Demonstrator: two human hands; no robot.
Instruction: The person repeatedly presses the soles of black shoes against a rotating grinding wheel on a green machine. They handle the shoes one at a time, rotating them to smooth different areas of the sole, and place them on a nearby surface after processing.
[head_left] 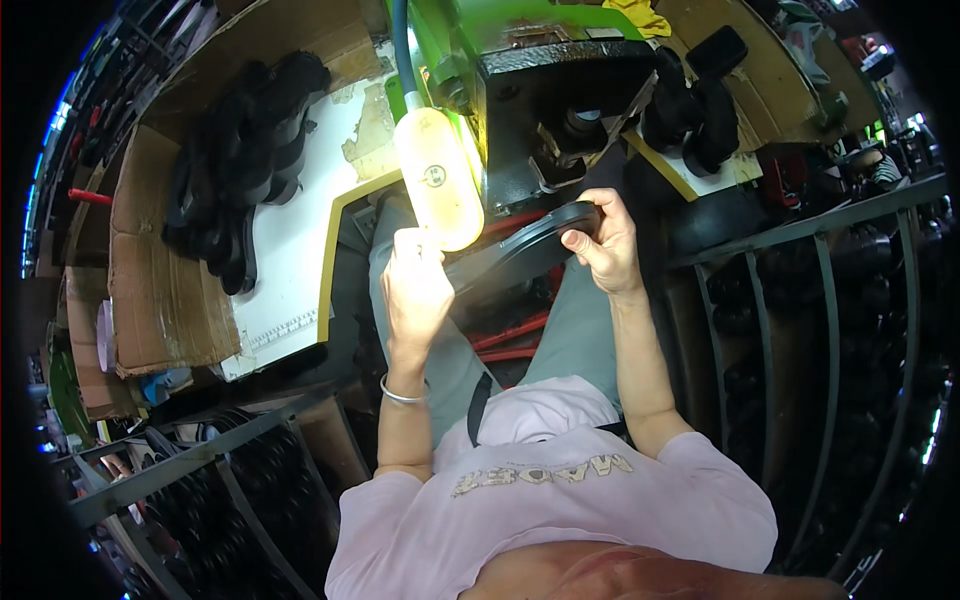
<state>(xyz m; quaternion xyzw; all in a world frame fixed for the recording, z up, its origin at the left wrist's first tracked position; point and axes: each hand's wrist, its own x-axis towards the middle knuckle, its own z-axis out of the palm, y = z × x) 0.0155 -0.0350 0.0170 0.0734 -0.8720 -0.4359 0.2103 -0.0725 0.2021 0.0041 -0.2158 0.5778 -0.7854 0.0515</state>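
Across my lap, a long black shoe sole (pixel 545 227) stretches between my two hands, its middle smeared by motion. My right hand (pixel 612 245) grips its rounded right end, thumb on the near face and fingers behind. My left hand (pixel 418 285) is closed in a pinch by the sole's left end, just below a bright lamp (pixel 436 180). What those fingers hold, if anything, is hidden. Ahead of the sole stands a green and black machine (pixel 560 90) with a metal part at its front.
At left, a white board (pixel 295 230) with a yellow edge bears a pile of black soles (pixel 250 150) inside a cardboard box (pixel 165 280). More black pieces (pixel 695 110) sit at right on another board. Metal racks (pixel 830 300) with dark items flank me on both sides.
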